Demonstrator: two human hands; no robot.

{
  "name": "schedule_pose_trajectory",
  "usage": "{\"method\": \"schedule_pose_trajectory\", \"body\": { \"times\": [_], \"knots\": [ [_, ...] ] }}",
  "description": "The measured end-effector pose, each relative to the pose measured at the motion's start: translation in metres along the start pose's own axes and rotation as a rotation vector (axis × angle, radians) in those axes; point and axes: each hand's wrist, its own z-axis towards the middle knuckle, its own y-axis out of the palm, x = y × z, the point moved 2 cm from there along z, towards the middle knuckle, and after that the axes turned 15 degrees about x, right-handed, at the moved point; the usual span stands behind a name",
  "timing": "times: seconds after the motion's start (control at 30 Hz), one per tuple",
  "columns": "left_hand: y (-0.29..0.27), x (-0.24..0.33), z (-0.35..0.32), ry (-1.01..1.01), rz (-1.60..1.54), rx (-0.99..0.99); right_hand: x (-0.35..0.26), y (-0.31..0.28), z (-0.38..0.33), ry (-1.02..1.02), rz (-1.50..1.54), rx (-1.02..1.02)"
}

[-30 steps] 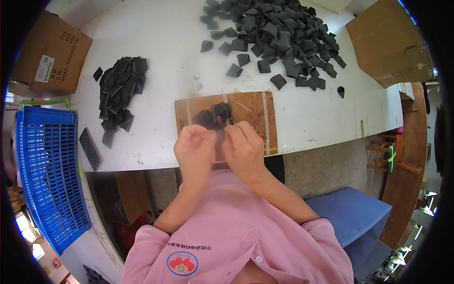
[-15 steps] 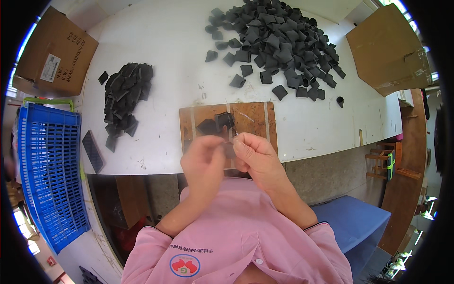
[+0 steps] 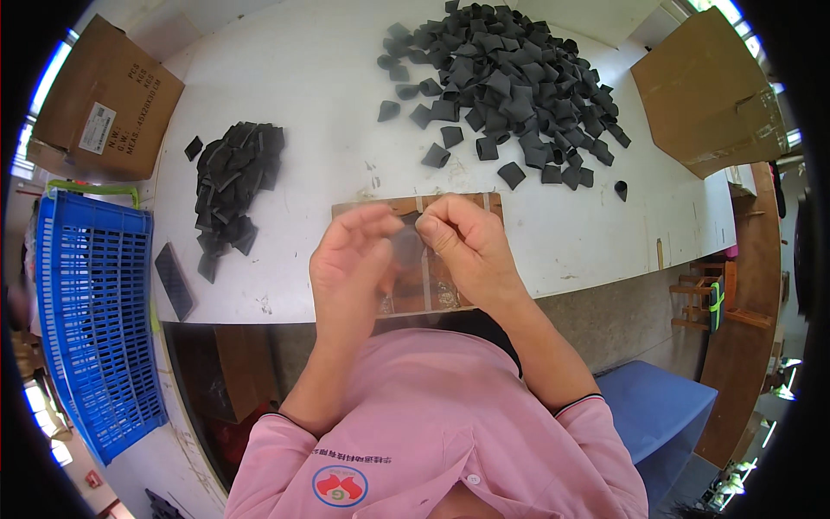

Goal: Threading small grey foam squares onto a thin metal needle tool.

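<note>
Both grips pinching dark piece (image 3: 406, 246) | left hand (image 3: 350, 259) | right hand (image 3: 467, 246) | small, flat, blurred

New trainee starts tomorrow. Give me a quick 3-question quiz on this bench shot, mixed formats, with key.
1. True or false: the blue crate stands on the white table.
2. Multiple choice: what do the left hand and right hand hold between them?
A. a roll of tape
B. a small dark piece
C. a cardboard box
3. Fill in: the larger heap of black pieces lies on the person's ____ side; the smaller pile lies on the other.

Key
1. False: it stands off the table's left edge.
2. B, held over the brown board.
3. right
</note>
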Motion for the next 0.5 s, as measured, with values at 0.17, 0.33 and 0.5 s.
{"method": "schedule_pose_trajectory", "body": {
  "times": [0.17,0.33,0.5],
  "knots": [
    [0.013,0.024,0.009,0.757,0.692,-0.197,-0.024,-0.006,-0.016,-0.415,-0.24,0.281],
    [0.008,0.017,0.005,0.513,0.232,-0.063,-0.028,0.008,-0.021,-0.526,-0.313,0.222],
    [-0.005,0.006,0.009,0.248,-0.152,-0.108,-0.037,0.012,-0.017,-0.413,-0.227,0.227]
  ]
}}
